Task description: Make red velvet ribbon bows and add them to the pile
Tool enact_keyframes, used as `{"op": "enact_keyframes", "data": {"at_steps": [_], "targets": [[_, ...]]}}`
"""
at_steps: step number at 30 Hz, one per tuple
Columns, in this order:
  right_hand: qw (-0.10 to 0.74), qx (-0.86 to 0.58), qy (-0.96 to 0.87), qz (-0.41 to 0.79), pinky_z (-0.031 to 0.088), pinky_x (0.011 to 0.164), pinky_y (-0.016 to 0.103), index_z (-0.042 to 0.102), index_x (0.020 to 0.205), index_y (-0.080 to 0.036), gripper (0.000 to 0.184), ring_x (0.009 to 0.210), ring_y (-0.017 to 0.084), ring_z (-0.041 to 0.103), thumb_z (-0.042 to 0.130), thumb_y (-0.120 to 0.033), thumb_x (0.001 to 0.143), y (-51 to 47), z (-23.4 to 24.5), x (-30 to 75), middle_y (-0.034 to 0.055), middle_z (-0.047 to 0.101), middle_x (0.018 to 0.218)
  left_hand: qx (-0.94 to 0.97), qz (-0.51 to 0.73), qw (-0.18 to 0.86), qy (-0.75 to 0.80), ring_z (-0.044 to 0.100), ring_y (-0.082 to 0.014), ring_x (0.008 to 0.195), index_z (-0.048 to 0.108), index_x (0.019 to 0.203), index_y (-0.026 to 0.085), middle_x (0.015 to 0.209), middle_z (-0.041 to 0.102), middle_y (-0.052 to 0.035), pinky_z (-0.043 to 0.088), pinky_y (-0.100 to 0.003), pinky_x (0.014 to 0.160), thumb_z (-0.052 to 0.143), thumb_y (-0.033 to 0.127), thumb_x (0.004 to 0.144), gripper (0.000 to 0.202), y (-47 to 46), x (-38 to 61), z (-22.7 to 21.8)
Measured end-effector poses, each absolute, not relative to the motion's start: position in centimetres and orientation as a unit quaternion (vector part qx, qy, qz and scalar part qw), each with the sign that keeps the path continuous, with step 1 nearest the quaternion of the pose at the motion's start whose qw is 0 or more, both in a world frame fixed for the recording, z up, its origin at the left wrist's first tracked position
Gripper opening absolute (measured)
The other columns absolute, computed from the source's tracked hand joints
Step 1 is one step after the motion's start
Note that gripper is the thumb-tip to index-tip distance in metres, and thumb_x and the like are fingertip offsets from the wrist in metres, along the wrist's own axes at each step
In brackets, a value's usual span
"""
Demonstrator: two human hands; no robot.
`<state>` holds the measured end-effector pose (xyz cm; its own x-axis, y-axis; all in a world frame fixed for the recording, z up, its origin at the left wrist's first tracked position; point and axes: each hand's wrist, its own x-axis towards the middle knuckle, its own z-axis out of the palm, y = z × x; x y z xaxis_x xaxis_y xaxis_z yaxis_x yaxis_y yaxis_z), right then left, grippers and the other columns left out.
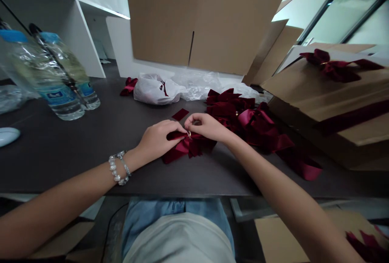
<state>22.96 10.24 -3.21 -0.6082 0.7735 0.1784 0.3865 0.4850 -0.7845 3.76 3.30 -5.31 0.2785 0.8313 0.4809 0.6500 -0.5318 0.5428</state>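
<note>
Now the left hand (156, 139) is holding a red bow (188, 148) on the table (60, 153), while the right fingers (191, 120) are pinching shut on its middle, maybe on a small gold ring (189, 133).

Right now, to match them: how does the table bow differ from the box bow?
The table bow lies on the dark table, pinched by your left hand and right hand; the box bow rests on cardboard, untouched. The table bow's tails look short; the box bow's tail runs long. Both are dark red ribbon.
</note>
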Motion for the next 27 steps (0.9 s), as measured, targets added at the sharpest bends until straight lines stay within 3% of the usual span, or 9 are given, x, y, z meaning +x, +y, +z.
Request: {"op": "enact_keyframes", "data": {"at_steps": [4, 6, 11, 17, 23, 27], "targets": [[0.470, -0.337, -0.801, 0.154, 0.046, 0.076, 0.030, 0.061, 0.089, -0.016, 0.008, 0.082, 0.016, 0.058, 0.057, -0.019, 0.083, 10.2, -3.0, 22.9, 0.0057, 0.063, 0.092, 0.735, 0.421, 0.172, 0.503, 0.065, -0.0135, 0.088, 0.066, 0.093, 0.023, 0.094, 0.071, 0.0021, 0.046, -0.024, 0.079, 0.064, 0.028, 0.081, 0.013, 3.8, 3.7, -5.3], [0.519, -0.301, -0.798, 0.062, 0.045, 0.077, 0.031, 0.061, 0.092, -0.017, 0.008, 0.085, 0.016, 0.057, 0.055, -0.019, 0.087, 9.8, -2.5, 22.9, 0.0062, 0.062, 0.094, 0.687, 0.466, 0.246, 0.500, 0.065, -0.0130, 0.085, 0.062, 0.091, 0.020, 0.091, 0.070, 0.0007, 0.047, -0.023, 0.077, 0.066, 0.028, 0.078, 0.016, 4.2, 3.6, -5.4], [0.449, -0.254, -0.850, -0.107, 0.035, 0.090, 0.038, 0.062, 0.088, -0.021, 0.010, 0.087, 0.017, 0.057, 0.056, -0.025, 0.094, 8.7, -1.9, 23.0, 0.0011, 0.066, 0.086, 0.570, 0.515, 0.420, 0.483, 0.065, -0.0122, 0.075, 0.055, 0.090, 0.017, 0.083, 0.068, 0.0004, 0.048, -0.022, 0.069, 0.069, 0.028, 0.073, 0.025, 4.8, 3.7, -5.4], [0.359, -0.234, -0.882, -0.193, 0.019, 0.106, 0.045, 0.066, 0.092, -0.024, 0.014, 0.097, 0.018, 0.057, 0.055, -0.032, 0.097, 8.7, -2.3, 23.0, -0.0013, 0.070, 0.089, 0.519, 0.554, 0.472, 0.449, 0.063, -0.0094, 0.075, 0.056, 0.092, 0.018, 0.084, 0.068, 0.0017, 0.047, -0.019, 0.069, 0.072, 0.029, 0.071, 0.029, 4.4, 3.8, -5.3], [0.336, -0.226, -0.892, -0.201, 0.022, 0.105, 0.043, 0.066, 0.095, -0.024, 0.013, 0.103, 0.019, 0.057, 0.055, -0.031, 0.096, 9.1, -1.9, 23.5, -0.0007, 0.071, 0.098, 0.513, 0.561, 0.480, 0.438, 0.061, -0.0090, 0.073, 0.055, 0.092, 0.018, 0.083, 0.067, 0.0021, 0.048, -0.019, 0.067, 0.071, 0.028, 0.071, 0.028, 4.2, 3.9, -4.9], [0.336, -0.206, -0.896, -0.204, 0.024, 0.103, 0.041, 0.066, 0.089, -0.023, 0.016, 0.100, 0.018, 0.057, 0.054, -0.029, 0.097, 9.2, -1.7, 23.7, -0.0022, 0.072, 0.094, 0.539, 0.550, 0.472, 0.429, 0.062, -0.0088, 0.070, 0.054, 0.090, 0.018, 0.080, 0.067, 0.0027, 0.048, -0.019, 0.066, 0.071, 0.028, 0.071, 0.027, 4.2, 3.9, -5.0]]}}
